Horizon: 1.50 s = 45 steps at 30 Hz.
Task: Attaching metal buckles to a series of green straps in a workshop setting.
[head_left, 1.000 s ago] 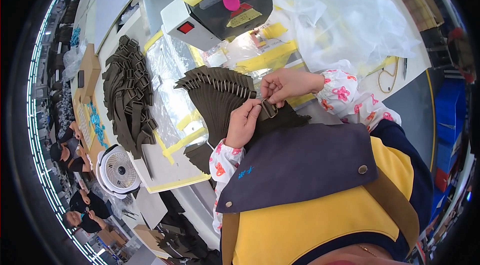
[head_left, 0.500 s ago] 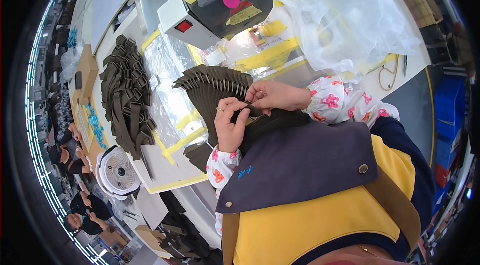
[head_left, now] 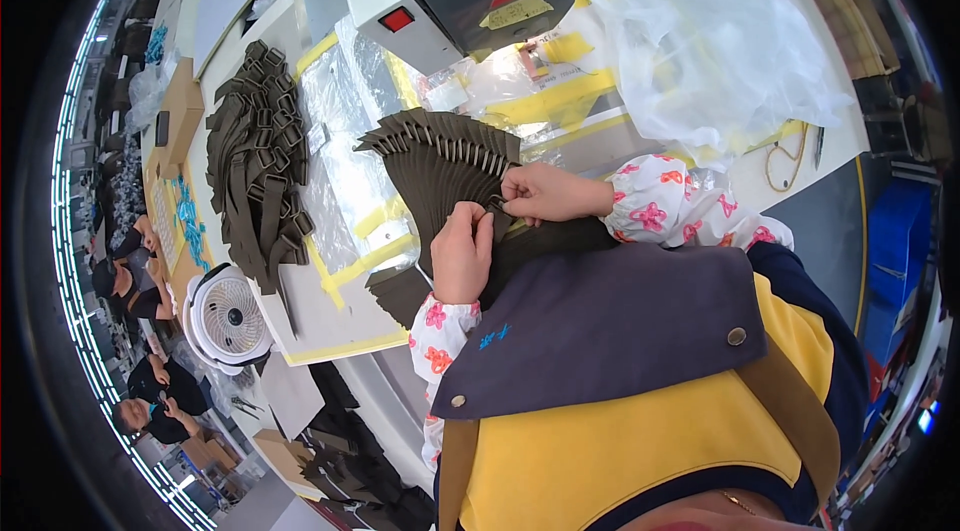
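My left hand (head_left: pixel 462 249) and my right hand (head_left: pixel 552 195) are close together at the near edge of a fanned stack of dark olive straps (head_left: pixel 435 181). Both are closed, with fingertips pinching one dark olive strap (head_left: pixel 502 221) between them. A small metal-coloured piece shows by the right fingertips, partly hidden. Along the far side of the fan, a row of metal edges curves from left to right. To the left lies a heap of olive straps with buckles (head_left: pixel 262 171).
A machine with a red switch (head_left: pixel 397 21) stands beyond the straps. Crumpled clear plastic (head_left: pixel 715 41) covers the far right of the table (head_left: pixel 330 331). A white fan (head_left: pixel 232 316) sits by the left edge. Two other people (head_left: pixel 165 401) are at the far left.
The view has shifted slightly. My left fingers have drawn together and now point downward over the strap; the right fingers stay pinched at it. The strap's raised loop is less visible.
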Available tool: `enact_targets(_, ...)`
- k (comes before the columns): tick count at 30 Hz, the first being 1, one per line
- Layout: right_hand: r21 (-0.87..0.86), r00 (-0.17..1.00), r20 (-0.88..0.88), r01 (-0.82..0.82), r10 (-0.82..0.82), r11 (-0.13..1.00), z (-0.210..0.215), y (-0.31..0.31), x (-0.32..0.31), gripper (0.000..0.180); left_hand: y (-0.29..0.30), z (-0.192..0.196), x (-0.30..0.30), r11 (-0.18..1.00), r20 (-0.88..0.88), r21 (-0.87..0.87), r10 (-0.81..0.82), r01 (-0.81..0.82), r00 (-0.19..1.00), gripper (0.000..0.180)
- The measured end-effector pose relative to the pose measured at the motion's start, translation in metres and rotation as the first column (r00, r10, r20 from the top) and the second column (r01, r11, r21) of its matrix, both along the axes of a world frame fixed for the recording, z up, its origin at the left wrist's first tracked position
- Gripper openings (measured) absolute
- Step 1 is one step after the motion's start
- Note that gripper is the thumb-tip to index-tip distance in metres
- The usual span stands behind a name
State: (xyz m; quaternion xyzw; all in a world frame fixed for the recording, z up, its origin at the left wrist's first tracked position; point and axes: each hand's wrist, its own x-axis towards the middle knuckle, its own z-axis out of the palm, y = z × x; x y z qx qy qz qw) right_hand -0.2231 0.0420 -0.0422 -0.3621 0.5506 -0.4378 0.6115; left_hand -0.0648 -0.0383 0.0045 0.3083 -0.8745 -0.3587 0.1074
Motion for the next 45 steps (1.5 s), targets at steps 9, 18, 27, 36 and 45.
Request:
enact_targets(9, -0.263, 0.936, -0.348, -0.043, -0.053, 0.964, 0.014, 0.008, 0.004, 0.017, 0.007, -0.009, -0.004, 0.999, -0.084, 0.041, 0.028, -0.024, 0.996, 0.008)
enact_targets(18, -0.106, 0.999, -0.034, 0.010, -0.013, 0.994, 0.017, 0.021, -0.011, 0.010, 0.016, -0.021, -0.019, 0.975, -0.216, 0.218, 0.011, 0.037, 0.976, 0.018)
enact_targets(27, -0.523, 0.468, -0.289, 0.654, -0.835, 0.547, 0.040, 0.051, -0.115, 0.009, 0.020, -0.026, -0.032, 0.989, -0.243, 0.082, 0.140, -0.124, 0.960, 0.013)
enact_targets(36, -0.334, 0.176, -0.868, 0.485, -0.464, 0.808, -0.003, 0.041, -0.197, 0.018, 0.035, -0.017, -0.033, 0.961, -0.088, -0.119, -0.261, 0.250, 0.961, 0.016)
enact_targets(45, -0.180, 0.298, -0.878, 0.521, -0.375, 0.834, -0.017, 0.025, -0.214, 0.022, 0.026, -0.018, -0.037, 0.939, 0.057, 0.088, -0.337, 0.331, 0.940, 0.022)
